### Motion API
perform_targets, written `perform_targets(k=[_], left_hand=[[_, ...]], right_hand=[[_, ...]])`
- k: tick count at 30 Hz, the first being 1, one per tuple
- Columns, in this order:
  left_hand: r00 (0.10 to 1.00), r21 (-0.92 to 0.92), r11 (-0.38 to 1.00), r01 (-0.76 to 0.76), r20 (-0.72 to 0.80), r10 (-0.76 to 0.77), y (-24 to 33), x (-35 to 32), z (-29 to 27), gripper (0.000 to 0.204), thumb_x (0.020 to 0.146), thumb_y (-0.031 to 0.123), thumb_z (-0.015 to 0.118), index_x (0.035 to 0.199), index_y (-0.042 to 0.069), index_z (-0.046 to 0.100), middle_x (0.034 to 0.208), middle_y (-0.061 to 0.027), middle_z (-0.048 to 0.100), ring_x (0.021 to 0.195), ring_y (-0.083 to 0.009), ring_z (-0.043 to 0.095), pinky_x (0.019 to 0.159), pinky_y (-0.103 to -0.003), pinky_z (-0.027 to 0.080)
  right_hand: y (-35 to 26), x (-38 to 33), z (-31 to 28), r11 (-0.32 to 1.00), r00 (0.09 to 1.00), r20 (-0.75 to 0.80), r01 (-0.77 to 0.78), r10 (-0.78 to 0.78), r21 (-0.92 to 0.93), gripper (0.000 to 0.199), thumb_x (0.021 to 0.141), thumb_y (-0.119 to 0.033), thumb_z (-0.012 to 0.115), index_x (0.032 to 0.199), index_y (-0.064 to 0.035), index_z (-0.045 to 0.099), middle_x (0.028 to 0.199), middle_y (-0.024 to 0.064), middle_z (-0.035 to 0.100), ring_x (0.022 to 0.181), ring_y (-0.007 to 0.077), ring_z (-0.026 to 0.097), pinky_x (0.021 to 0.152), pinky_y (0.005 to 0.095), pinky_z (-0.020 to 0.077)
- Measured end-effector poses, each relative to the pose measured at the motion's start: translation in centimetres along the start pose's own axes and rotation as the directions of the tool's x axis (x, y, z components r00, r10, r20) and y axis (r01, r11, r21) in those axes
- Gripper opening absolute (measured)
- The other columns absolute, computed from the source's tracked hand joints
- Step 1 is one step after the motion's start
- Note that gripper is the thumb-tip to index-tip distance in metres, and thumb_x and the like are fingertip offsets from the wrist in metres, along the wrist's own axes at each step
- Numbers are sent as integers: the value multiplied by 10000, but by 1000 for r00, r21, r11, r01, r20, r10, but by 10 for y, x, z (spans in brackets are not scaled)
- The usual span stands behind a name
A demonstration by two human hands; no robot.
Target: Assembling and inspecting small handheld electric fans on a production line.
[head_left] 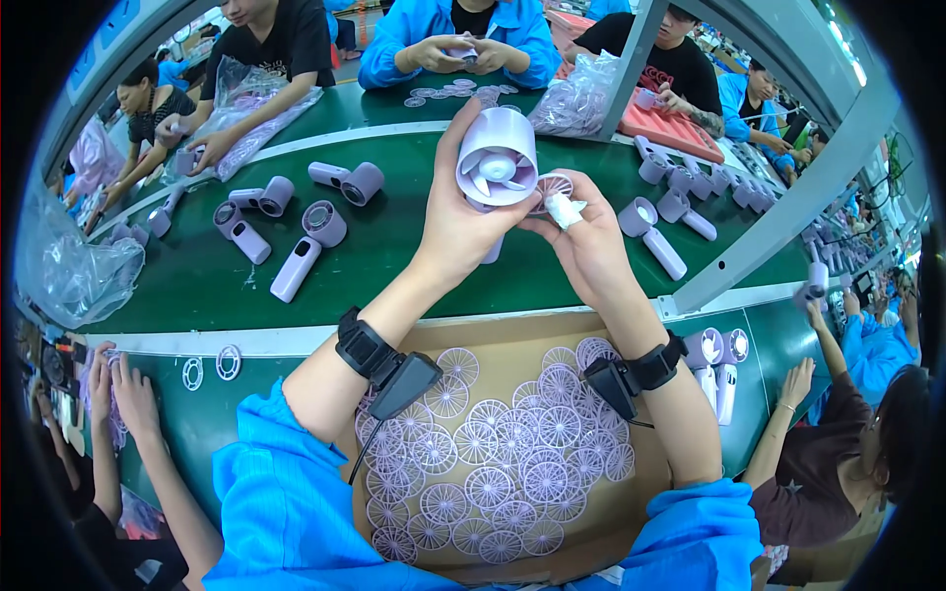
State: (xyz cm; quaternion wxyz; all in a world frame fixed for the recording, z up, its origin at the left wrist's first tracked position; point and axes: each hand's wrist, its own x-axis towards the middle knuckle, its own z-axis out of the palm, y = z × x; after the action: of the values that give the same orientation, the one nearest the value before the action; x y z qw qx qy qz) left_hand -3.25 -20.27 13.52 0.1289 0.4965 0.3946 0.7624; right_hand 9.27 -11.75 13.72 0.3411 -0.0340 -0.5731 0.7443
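Observation:
My left hand point(448, 236) grips a light purple handheld fan point(505, 128), its round head tilted toward me with bare blades showing inside. Close against it, my right hand point(596, 241) pinches a round spoked fan grille point(557, 183) beside the fan's rim. A piece of white material point(565, 210) covers a fingertip of that hand; whether it is a wrap or a loose scrap I cannot tell. Below my forearms, a cardboard box point(572, 328) contains many loose lilac grilles point(488, 488).
Handheld fans point(296, 268) lie on the green table point(384, 286) to the left, with more fans point(658, 246) on the right. A grey metal post point(739, 246) rises at right. Two rings point(228, 362) lie left of the box. Co-workers sit across and at both sides.

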Motion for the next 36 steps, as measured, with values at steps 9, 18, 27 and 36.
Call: perform_targets(k=[9,18,27,36], left_hand=[[969,-191,950,247,26,-246,11,3,-3,869,751,20,716,1432,81,179,1262,-117,448,1092,-197,537,882,-316,482],[988,-65,994,93,-121,-100,-9,4,7,863,793,13,663,1456,105,118,1129,-109,531,881,-164,618,741,-280,524],[974,122,980,158,144,-175,-25,-17,21,790,853,-27,537,1469,170,84,1221,-167,506,1016,-238,593,779,-309,532],[934,172,946,274,185,-305,-7,-15,23,793,844,-97,498,1465,158,75,1321,-195,410,1149,-273,511,902,-356,468]], right_hand=[[-17,2,-16,867,936,195,-347,294,358,377,920,-145,546,1241,37,467,1124,148,575,992,229,599,908,377,486],[-14,0,-6,978,983,147,-130,106,165,434,858,-142,620,1240,19,493,1152,149,554,1006,255,579,901,338,472],[-17,-7,9,149,791,284,423,-542,-894,423,611,-6,723,1021,-69,638,1106,128,525,1007,311,512,836,378,453],[-14,-6,2,133,786,280,414,-551,-900,404,626,6,724,1017,-72,659,1141,111,527,999,266,524,824,348,465]])
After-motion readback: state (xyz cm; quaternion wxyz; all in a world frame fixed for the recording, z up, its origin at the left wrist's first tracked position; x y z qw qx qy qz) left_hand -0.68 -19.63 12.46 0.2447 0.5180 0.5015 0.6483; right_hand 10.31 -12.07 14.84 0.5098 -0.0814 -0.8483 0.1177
